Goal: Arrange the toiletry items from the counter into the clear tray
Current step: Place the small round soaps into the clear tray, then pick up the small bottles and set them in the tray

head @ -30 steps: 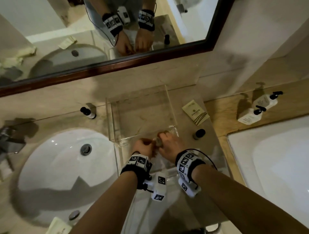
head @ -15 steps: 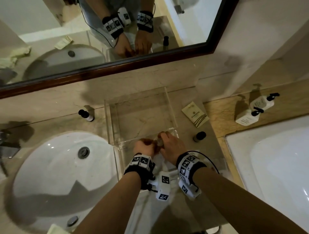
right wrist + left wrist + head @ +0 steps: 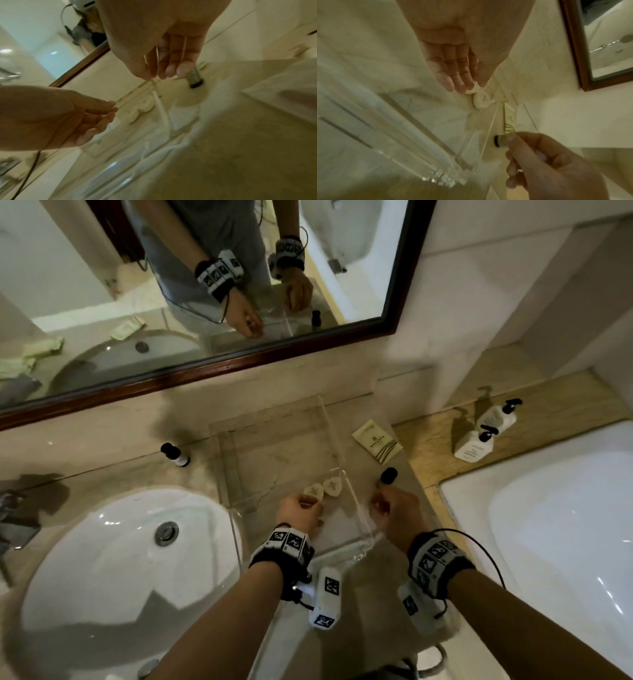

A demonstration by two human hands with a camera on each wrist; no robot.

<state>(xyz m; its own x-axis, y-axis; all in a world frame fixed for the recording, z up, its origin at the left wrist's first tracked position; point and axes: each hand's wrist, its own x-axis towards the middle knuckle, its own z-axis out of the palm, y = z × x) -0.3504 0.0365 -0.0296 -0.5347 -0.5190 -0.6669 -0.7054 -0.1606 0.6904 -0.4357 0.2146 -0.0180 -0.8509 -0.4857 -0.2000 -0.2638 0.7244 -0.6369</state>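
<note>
The clear tray [image 3: 281,457] stands on the marble counter between sink and tub. Two small cream teardrop-shaped pieces [image 3: 313,491] [image 3: 331,485] lie side by side in its right part. My left hand [image 3: 305,505] is inside the tray with straight fingers, and its fingertips [image 3: 467,86] touch the nearer piece [image 3: 471,90]. The other piece [image 3: 482,100] lies free by the tray wall. My right hand [image 3: 383,505] hangs just outside the right wall, fingers [image 3: 181,70] loose and holding nothing, beside a small black-capped bottle [image 3: 387,475].
A cream sachet [image 3: 376,441] lies right of the tray, behind the bottle. Another small bottle [image 3: 175,455] stands left of the tray near the sink [image 3: 102,559]. Two pump bottles [image 3: 479,440] stand on the tub ledge. A mirror [image 3: 205,302] runs along the back wall.
My hands were together at the tray's middle. They have parted, two cream pieces now lie in the tray, and my right hand has moved right, outside the wall.
</note>
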